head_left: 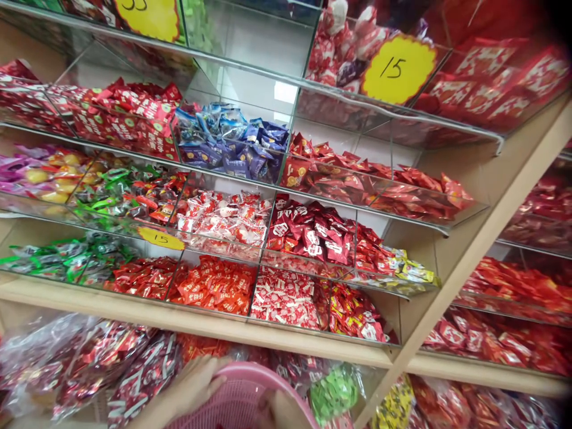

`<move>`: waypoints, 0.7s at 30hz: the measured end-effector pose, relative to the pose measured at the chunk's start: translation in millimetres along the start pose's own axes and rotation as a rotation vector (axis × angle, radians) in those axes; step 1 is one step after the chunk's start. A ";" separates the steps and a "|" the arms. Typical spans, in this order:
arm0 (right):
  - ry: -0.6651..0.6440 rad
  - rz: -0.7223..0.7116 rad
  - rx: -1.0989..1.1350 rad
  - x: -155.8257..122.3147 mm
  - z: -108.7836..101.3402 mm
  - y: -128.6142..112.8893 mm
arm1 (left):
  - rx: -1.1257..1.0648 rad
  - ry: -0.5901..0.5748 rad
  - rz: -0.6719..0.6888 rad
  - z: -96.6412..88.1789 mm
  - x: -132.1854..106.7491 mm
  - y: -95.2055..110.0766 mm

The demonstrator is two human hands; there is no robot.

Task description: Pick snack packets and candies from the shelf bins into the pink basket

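Observation:
At the bottom of the head view is a pink plastic basket (250, 370) with slotted sides, cut off by the lower edge. My left hand (201, 380) is closed on the basket's left rim, somewhat blurred. My right hand (281, 410) reaches over the basket's right part. Motion smears its fingers, so I cannot see whether it holds anything. A little red shows low in the basket, too unclear to name. Just above the basket, wrapped red-and-white candies (286, 298) and orange-red candies (214, 286) lie in the lowest shelf bins.
Tiered clear bins hold wrapped candies, among them blue packets (232, 152) and dark red packets (308, 229). A yellow price tag (399, 68) reads 15. A wooden post (473, 256) divides the shelving. Bagged candies (134, 381) and a green bag (335, 390) lie beneath the wooden ledge (201, 322).

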State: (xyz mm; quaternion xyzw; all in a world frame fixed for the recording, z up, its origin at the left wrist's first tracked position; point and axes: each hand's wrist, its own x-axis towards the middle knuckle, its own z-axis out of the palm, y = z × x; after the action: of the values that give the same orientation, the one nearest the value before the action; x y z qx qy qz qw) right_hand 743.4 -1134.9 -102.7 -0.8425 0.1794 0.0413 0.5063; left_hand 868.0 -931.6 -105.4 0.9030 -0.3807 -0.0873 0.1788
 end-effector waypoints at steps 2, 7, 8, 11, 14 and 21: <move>0.077 -0.224 -0.214 -8.3 -33.3 -41.6 | -0.002 0.009 0.005 2.8 0.0 -2.9; 0.330 -0.708 -0.467 -36.6 -142.9 -161.2 | -0.023 0.030 0.007 4.4 0.8 -4.8; 0.422 -0.791 -0.551 -37.4 -162.0 -179.7 | -0.024 0.032 0.007 4.9 1.1 -5.0; 0.611 -0.943 -0.862 -25.6 -201.5 -216.4 | -0.019 0.041 0.004 8.5 2.3 -7.0; 0.559 -0.872 -1.079 -4.2 -214.7 -232.8 | -0.017 0.052 0.004 12.4 3.2 -9.7; 0.438 -0.845 -1.279 18.9 -210.9 -245.0 | 0.007 0.046 0.002 8.6 0.7 -8.0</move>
State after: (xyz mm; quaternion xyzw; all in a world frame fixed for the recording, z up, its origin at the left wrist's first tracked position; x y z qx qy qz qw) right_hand 821.6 -1219.2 200.1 -0.9554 -0.1184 -0.2259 -0.1492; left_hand 871.2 -929.2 -116.5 0.9051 -0.3777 -0.0650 0.1842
